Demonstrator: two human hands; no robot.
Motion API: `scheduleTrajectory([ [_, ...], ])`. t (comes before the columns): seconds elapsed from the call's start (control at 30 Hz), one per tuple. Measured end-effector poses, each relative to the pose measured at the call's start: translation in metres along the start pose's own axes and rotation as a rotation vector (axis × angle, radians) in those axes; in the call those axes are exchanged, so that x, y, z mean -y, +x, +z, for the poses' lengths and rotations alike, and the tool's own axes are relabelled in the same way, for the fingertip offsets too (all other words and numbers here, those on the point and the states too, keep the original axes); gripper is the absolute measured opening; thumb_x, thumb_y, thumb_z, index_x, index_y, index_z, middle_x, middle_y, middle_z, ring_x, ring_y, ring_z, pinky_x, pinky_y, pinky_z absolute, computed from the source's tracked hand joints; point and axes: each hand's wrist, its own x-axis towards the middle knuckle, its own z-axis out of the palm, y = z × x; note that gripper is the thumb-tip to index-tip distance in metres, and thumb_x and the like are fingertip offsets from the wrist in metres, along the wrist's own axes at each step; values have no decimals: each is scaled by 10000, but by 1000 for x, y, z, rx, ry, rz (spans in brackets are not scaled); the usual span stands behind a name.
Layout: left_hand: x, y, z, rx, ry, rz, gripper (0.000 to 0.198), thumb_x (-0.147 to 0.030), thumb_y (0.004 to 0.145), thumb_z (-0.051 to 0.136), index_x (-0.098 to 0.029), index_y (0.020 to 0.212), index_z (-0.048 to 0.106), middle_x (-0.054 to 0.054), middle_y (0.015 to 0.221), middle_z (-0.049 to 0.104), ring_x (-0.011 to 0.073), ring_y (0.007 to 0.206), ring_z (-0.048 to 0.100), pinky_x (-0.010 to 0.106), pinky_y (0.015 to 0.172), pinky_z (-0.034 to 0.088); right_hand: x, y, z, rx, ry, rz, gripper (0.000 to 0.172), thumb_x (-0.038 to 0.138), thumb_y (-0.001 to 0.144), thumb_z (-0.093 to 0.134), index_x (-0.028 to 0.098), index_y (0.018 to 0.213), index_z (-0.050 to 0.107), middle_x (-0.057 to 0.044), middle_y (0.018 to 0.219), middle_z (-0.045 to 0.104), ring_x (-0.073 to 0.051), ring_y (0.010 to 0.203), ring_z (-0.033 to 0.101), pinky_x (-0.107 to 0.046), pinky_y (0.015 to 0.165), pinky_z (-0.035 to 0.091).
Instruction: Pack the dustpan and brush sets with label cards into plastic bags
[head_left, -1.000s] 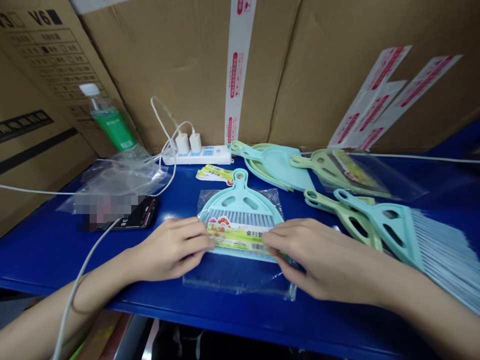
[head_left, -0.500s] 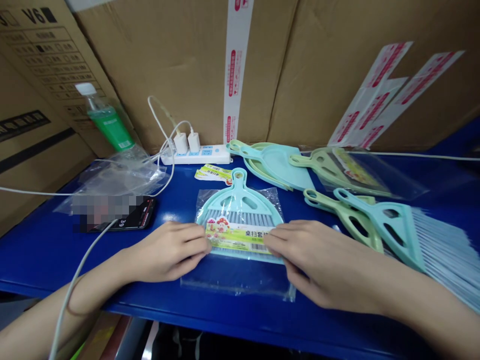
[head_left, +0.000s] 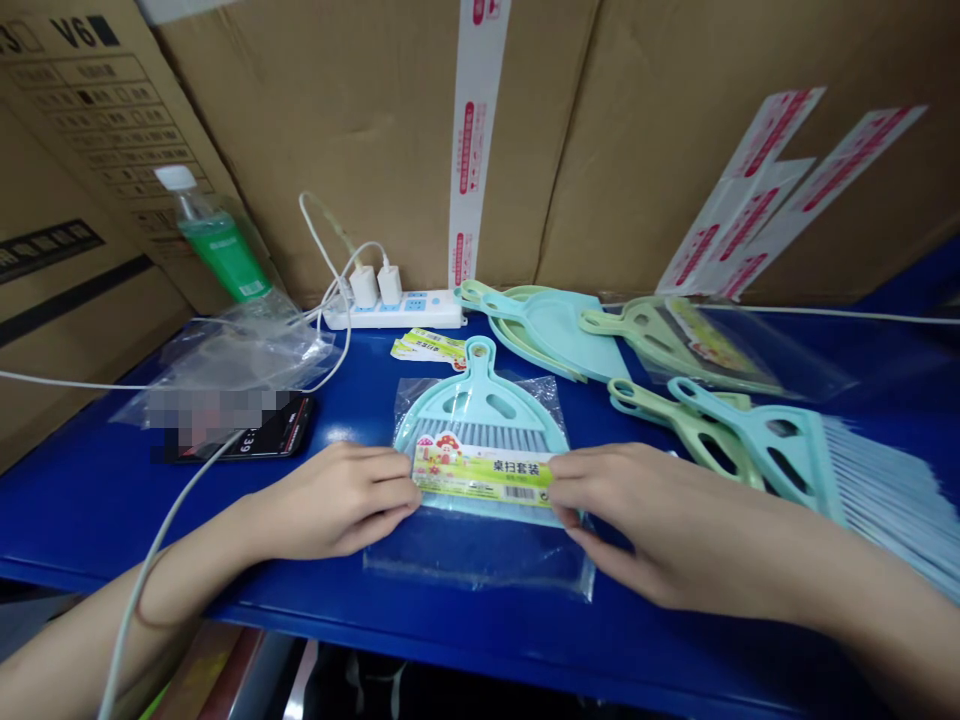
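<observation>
A light-blue brush and dustpan set lies flat in a clear plastic bag, its round-holed handle pointing away from me. Across the bristles runs a green and white label card with mushroom pictures and a barcode. My left hand is closed at the bag's left edge, fingertips beside the card's left end. At the right end of the card, my right hand pinches the bag's other side, with the lower fingers tucked out of sight. Whether the card is inside or on the bag I cannot tell.
Loose dustpans, hand brushes and a bagged green set lie on the right. More label cards are near the power strip. On the left are a phone, clear bags, a bottle and a white cable.
My right hand has shifted slightly right along the card, uncovering more of its printed text and barcode. My left hand stays at the left edge.
</observation>
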Motion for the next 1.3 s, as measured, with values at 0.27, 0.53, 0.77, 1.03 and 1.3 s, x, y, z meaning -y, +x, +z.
scheduleTrajectory([
  [0.27,1,-1,-1,32,-59,-24,283,-200,1000,365,-177,853,606,-2,715,558,123,609,514,231,569,390,-8,3,0,53,67,56,237,222,965,360,215,801,531,-51,810,650,-200,694,605,-318,608,401],
  [0.53,0,-3,-4,41,-105,-33,257,-203,993,380,-183,884,612,6,761,583,124,637,534,231,589,405,-14,7,3,43,49,154,68,172,860,518,221,813,516,-35,792,641,-198,682,585,-308,606,375],
  [0.77,2,-5,-9,93,-163,-47,409,-583,893,538,-183,940,612,19,824,609,151,672,571,257,569,404,-17,6,8,69,97,182,86,166,828,585,223,829,520,-36,840,647,-218,744,594,-316,638,375],
  [1.03,-1,-7,-14,150,-163,-61,199,-315,816,614,-202,979,592,21,901,603,173,768,601,272,632,433,-16,8,9,95,133,220,114,175,821,618,222,836,516,-36,862,644,-224,766,590,-324,655,373],
  [1.3,1,-5,-5,-3,-193,-25,137,-193,938,496,-195,857,607,7,835,599,112,687,553,225,641,431,-15,6,8,79,148,185,90,170,828,590,219,846,516,-44,885,646,-228,786,592,-330,663,378],
])
